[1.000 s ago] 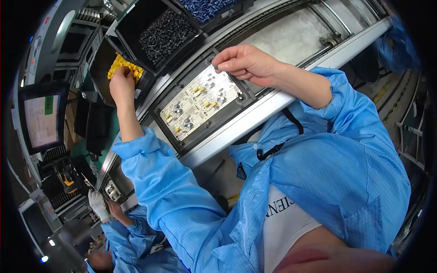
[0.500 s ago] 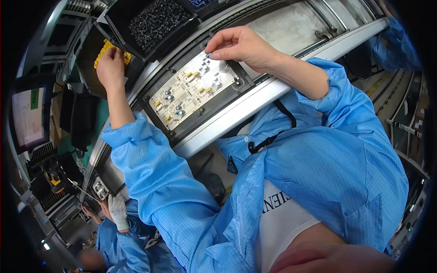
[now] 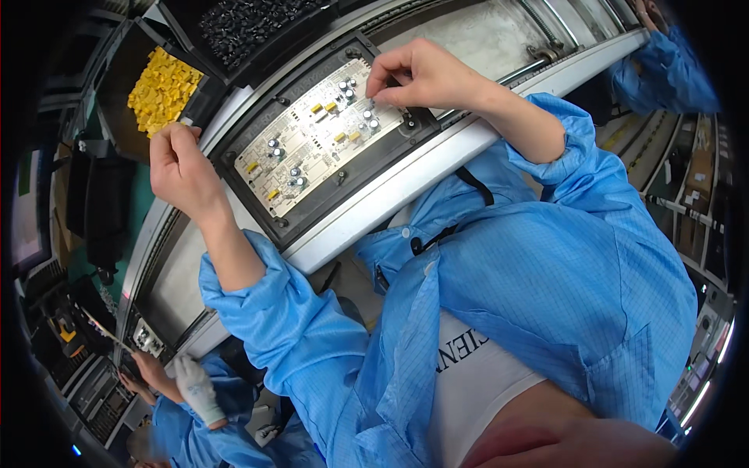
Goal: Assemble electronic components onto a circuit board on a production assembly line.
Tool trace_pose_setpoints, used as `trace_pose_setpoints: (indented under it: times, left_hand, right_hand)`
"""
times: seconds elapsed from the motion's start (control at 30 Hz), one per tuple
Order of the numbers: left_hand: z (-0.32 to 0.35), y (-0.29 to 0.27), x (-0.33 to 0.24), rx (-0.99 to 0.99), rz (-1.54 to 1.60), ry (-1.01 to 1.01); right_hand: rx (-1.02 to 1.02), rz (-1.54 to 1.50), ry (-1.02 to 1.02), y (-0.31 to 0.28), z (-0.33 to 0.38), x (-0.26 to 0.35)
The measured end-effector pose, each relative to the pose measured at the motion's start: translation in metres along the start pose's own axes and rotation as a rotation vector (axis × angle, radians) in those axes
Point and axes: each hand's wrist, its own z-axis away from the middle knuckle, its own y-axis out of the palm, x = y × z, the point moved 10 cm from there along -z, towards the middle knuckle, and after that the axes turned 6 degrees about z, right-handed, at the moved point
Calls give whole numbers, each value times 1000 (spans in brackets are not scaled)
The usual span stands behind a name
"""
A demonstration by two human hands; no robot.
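A pale circuit board [image 3: 312,160] lies in a black carrier frame [image 3: 367,162]. Small yellow block components [image 3: 317,108] and round silver-topped capacitors [image 3: 345,87] stand on it. My right hand [image 3: 429,76] is over the board's far right end, thumb and fingers pinched down at its surface; whatever they hold is hidden. My left hand [image 3: 185,171] is closed, fingertips pinched at the near edge of a dark bin of yellow block parts [image 3: 164,90]. I cannot make out what is between those fingertips.
Another dark bin, full of small black parts [image 3: 253,30], stands beyond the frame. A silver conveyor rail [image 3: 367,199] runs along its near side. At lower left a co-worker's gloved hand [image 3: 197,388] shows; another person's blue sleeve [image 3: 663,74] is at upper right.
My left hand has come out of the yellow parts toward me. My right hand, which showed a small bluish part in its fingertips, has moved slightly right, its fingertips now lower at the board.
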Motion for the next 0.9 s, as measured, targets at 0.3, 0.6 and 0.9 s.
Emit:
trace_pose_setpoints:
  times: [0.3,0.6,0.9]
  left_hand:
    - [1,3,19,63,58,12]
    - [9,11,11,145,-14,18]
    - [11,7,5,141,-2,79]
  right_hand:
    - [-3,242,14,5,13,-2]
    - [-27,413,-57,10,15,8]
    - [-34,420,-26,10,15,7]
